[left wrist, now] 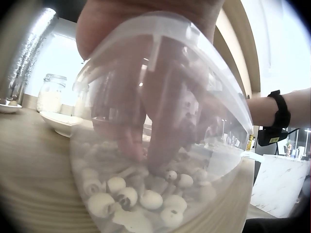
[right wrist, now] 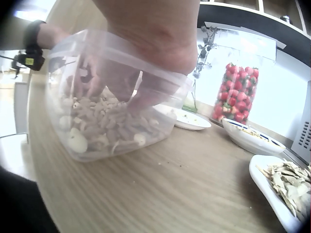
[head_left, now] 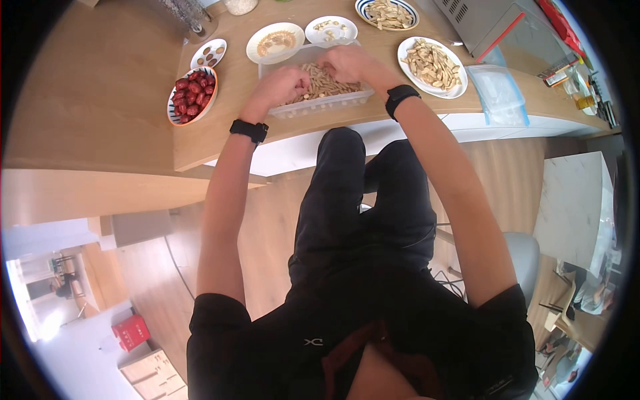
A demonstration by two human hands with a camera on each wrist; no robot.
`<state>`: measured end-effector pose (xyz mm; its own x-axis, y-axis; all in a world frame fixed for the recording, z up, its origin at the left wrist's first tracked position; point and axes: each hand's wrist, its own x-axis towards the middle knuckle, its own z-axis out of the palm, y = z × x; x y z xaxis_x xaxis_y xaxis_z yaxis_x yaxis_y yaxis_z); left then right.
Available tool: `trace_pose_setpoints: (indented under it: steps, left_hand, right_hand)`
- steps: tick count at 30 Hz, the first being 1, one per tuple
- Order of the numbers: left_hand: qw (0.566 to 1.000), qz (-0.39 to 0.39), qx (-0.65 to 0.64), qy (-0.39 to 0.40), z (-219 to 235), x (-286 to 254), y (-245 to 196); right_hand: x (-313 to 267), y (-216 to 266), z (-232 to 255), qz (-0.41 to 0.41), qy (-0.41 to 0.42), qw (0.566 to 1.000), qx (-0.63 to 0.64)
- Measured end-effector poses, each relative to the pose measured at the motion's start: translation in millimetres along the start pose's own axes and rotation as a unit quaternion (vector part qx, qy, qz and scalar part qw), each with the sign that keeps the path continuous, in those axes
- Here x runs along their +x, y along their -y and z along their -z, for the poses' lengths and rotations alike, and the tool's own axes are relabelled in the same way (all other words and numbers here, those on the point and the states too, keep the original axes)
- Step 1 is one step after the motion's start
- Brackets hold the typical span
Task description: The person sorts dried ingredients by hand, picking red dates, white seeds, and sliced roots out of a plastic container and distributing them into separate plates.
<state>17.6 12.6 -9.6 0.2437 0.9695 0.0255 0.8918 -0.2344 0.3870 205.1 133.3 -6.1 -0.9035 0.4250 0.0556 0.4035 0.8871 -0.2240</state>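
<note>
A clear plastic box (head_left: 320,105) stands near the counter's front edge. It holds a heap of tan, stick-like dried pieces (right wrist: 114,121) with round white lotus seeds (left wrist: 151,199) along the bottom. My left hand (head_left: 285,87) reaches over the near left side, thumb and fingers pointing down into the heap. From the right, my right hand (head_left: 345,63) dips into the heap, its fingers down among the pieces. Seen through the cloudy walls, the fingertips of both hands are partly buried, and I cannot tell whether they pinch any pieces.
A bowl of red dates (head_left: 191,97) and a small plate of round slices (head_left: 209,53) stand left. Behind are a plate of tan bits (head_left: 275,43) and a plate of pale pieces (head_left: 331,30). Dried slices fill a plate (head_left: 432,67) and a bowl (head_left: 387,13) right, near clear bags (head_left: 497,93).
</note>
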Motion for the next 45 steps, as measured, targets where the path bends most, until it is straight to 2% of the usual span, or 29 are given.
trace_pose_setpoints:
  steps: [1,3,4,6,8,11,12,13,15,19,21,22,25,27,28,30,31,33,36,39,43,45]
  left_hand:
    - [1.0,0.0,0.013,-0.004,0,0,0]
    - [1.0,-0.005,0.028,-0.009,1,3,-1]
    - [1.0,0.012,-0.001,-0.018,1,4,-1]
    - [0.999,0.024,-0.021,-0.028,6,5,0]
    - [0.962,0.024,-0.262,-0.08,12,11,6]
    - [0.973,-0.01,-0.224,-0.052,40,46,30]
    - [0.972,0.003,-0.236,-0.006,52,63,37]
    - [0.972,0.001,-0.235,-0.002,64,79,32]
    - [0.985,0.081,-0.152,0.006,81,105,16]
    - [0.992,0.069,-0.099,0.025,66,157,29]
    - [0.992,0.116,-0.052,0.019,53,172,31]
    - [0.992,0.113,-0.051,0.022,52,175,28]
    - [0.994,0.101,-0.023,0.029,44,162,29]
    - [0.988,0.068,-0.134,0.02,47,143,23]
    - [0.988,0.072,-0.132,0.026,47,126,18]
    - [0.996,-0.078,-0.043,-0.012,48,91,4]
    - [0.996,-0.075,-0.042,-0.008,43,78,5]
    - [0.994,-0.021,-0.027,0.105,29,54,11]
    - [0.993,-0.008,0.026,0.118,26,32,-8]
    - [0.992,-0.038,-0.014,0.12,24,31,-6]
    - [0.994,-0.05,0.021,0.096,12,36,4]
    - [0.999,-0.036,0.014,0.036,-6,41,22]
  right_hand:
    - [0,-2,-4,0.001,0.003,1.0,-0.003]
    - [0,-6,-10,0.004,-0.066,0.997,0.027]
    - [-1,-3,-5,0.003,-0.069,0.997,0.025]
    - [-1,6,4,-0.042,0.003,0.999,-0.009]
    - [-1,7,6,-0.033,0.003,0.999,-0.017]
    - [-2,4,3,-0.015,0.002,1.0,-0.025]
    - [-2,3,1,-0.002,-0.005,1.0,-0.024]
    - [-2,1,0,-0.006,-0.007,1.0,-0.022]
    - [-5,0,-4,0.003,-0.047,0.999,0.02]
    - [-5,1,-3,0.0,-0.052,0.998,0.023]
    - [-11,5,1,0.019,-0.088,0.996,0.001]
    - [-7,1,0,0.015,-0.089,0.996,0.002]
    - [1,-7,-22,0.003,-0.081,0.996,-0.025]
    - [4,-8,-24,0.004,-0.095,0.995,-0.021]
    - [5,-8,-26,0.004,-0.095,0.995,-0.013]
    - [5,-10,-22,0.012,-0.065,0.998,-0.018]
    - [4,-6,-16,0.012,-0.067,0.998,-0.012]
    - [-2,4,-2,-0.023,-0.01,0.999,-0.024]
    - [-5,5,0,-0.02,-0.01,1.0,-0.014]
    - [3,0,-8,-0.03,0.005,0.999,-0.034]
    - [0,-3,-9,-0.002,-0.019,1.0,-0.011]
    - [1,-5,-11,-0.001,-0.014,1.0,0.011]
